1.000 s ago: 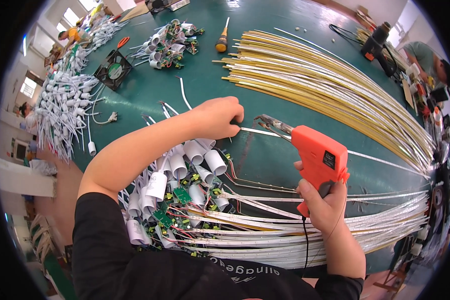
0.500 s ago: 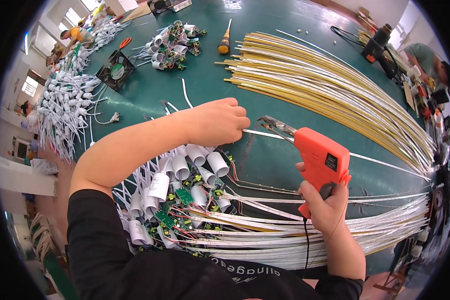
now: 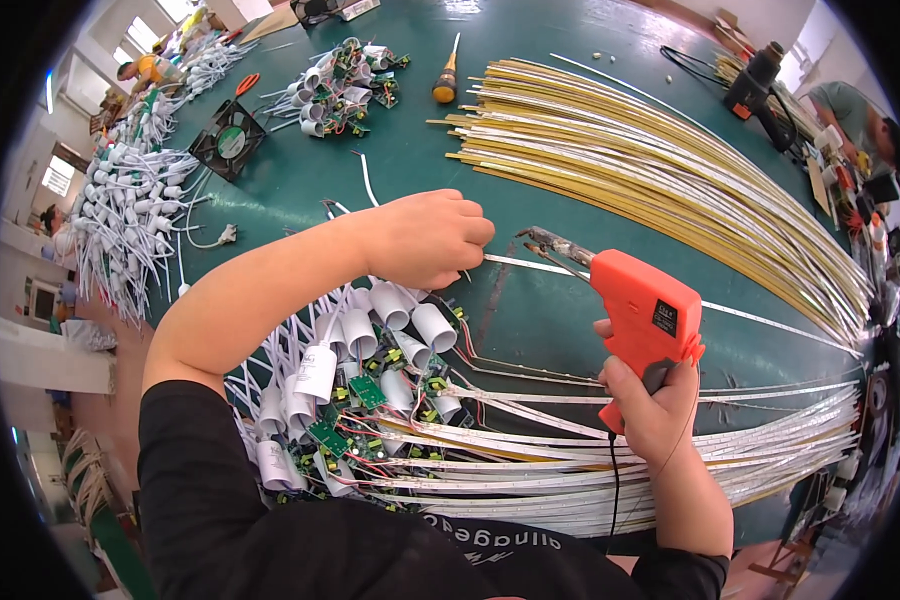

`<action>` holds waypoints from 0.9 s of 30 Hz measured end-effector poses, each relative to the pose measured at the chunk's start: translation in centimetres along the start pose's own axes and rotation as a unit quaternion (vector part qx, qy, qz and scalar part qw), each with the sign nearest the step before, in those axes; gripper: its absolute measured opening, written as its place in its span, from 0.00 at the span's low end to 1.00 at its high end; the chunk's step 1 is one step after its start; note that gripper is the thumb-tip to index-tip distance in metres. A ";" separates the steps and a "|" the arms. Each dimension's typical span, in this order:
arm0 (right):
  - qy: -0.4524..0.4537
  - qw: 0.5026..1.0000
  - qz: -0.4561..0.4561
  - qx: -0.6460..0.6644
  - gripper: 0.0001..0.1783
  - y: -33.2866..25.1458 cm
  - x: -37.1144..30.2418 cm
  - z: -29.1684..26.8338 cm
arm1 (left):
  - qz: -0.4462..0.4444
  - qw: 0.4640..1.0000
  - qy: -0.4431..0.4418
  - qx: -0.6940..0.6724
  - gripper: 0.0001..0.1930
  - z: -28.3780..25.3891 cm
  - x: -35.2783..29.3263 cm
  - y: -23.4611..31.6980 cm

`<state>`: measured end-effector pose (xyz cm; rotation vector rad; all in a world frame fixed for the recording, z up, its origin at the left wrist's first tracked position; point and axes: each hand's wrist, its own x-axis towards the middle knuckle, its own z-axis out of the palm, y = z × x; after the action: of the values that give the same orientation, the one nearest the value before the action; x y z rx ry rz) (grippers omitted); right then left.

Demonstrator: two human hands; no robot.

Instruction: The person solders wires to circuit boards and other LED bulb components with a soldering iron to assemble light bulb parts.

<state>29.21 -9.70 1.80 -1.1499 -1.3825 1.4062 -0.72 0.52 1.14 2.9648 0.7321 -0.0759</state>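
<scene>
My left hand (image 3: pixel 430 242) is closed, fingertips pinched at the near end of a thin white LED strip (image 3: pixel 770 321) that runs rightward across the green table. A small thin tip pokes out beneath these fingers; what else they hold is hidden. In my right hand (image 3: pixel 652 408) is a red soldering gun (image 3: pixel 642 312), gripped by its handle. Its metal tip points left, over the strip and a short gap from my left fingers. Below my left forearm lie white plastic lamp caps (image 3: pixel 358 334) with green circuit boards (image 3: pixel 368 391) and wires.
Wired LED strips (image 3: pixel 590 465) spread along the near edge. Yellow and white strips (image 3: pixel 630 165) lie beyond. Farther off are a screwdriver (image 3: pixel 446 84), a fan (image 3: pixel 228 140), more circuit boards (image 3: pixel 335 90), a heat gun (image 3: pixel 755 85) and white-corded caps (image 3: pixel 135 215). Another person (image 3: pixel 860 120) works at the right.
My left hand has shifted very slightly left and up, still closed at the strip's end. The soldering gun has barely moved right and down.
</scene>
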 end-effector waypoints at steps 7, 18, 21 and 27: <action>-0.007 0.999 -0.013 -0.042 0.26 0.5 0.2 -0.5 | 0.052 0.992 -0.054 0.105 0.03 0.3 1.4 1.1; 0.004 1.000 0.011 -0.001 0.24 0.1 0.1 -0.2 | -0.186 0.950 0.132 -0.215 0.02 3.2 0.2 0.1; 0.006 1.000 0.004 -0.005 0.24 0.1 0.1 -0.2 | -0.178 0.948 0.161 -0.209 0.03 3.5 0.4 0.1; 0.000 1.000 0.017 -0.007 0.24 0.2 0.2 0.0 | -0.185 0.945 0.170 -0.208 0.04 3.7 0.1 0.2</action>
<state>29.13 -9.51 1.63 -1.1874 -1.3823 1.4224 -0.61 0.04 -2.56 2.4275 1.1706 0.5124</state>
